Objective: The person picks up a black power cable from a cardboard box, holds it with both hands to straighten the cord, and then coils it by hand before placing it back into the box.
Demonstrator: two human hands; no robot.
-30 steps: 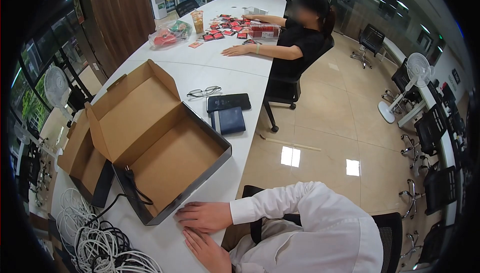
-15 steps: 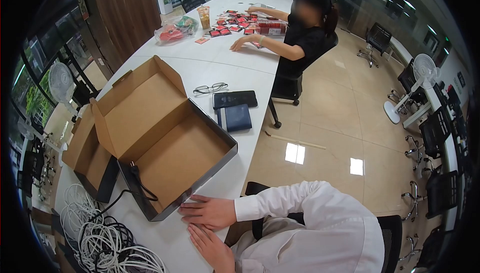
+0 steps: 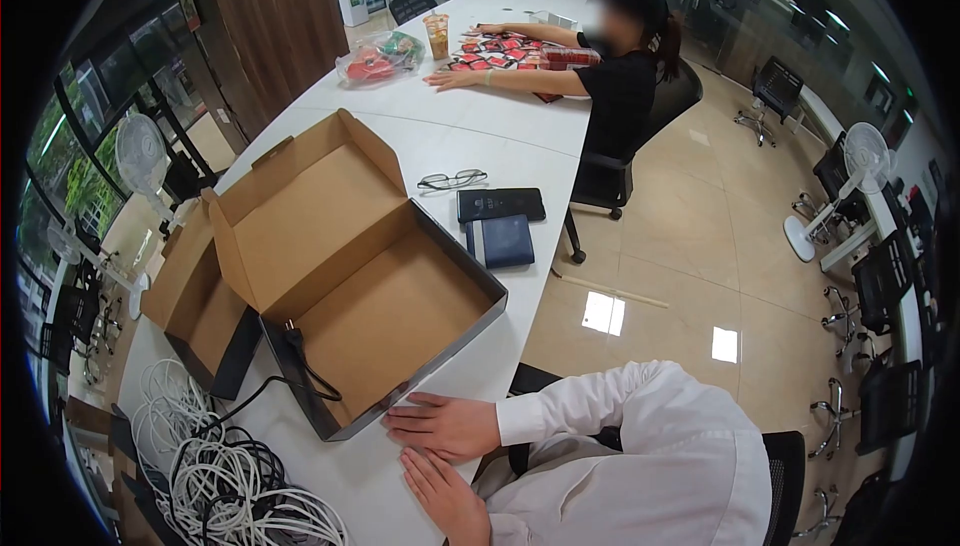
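Note:
My right hand (image 3: 445, 428) lies flat on the white table (image 3: 400, 491), fingers stretched out and slightly spread. Its fingertips are beside the near wall of the open cardboard box (image 3: 415, 291), whose lid is folded back. Just below it, my left hand (image 3: 448, 498) also rests flat with fingers extended, close to the right one. Neither hand holds anything. A black power plug (image 3: 293, 338) on a cable hangs over the box's left edge into it. Left of my hands is a tangled heap of white and black cables (image 3: 235, 481).
A smaller open box (image 3: 205, 311) stands beside the large one. Glasses (image 3: 452, 181), a black phone (image 3: 500, 205) and a blue wallet (image 3: 503, 241) lie beyond it. Across the table, a person in black (image 3: 630, 96) reaches over red packets (image 3: 510, 51), near a cup (image 3: 437, 36) and plastic bag (image 3: 380, 59).
The camera view has shifted slightly, moving the scene rightward. My hands keep their place by the box. The other person's arms have stretched farther across the table around the red packets.

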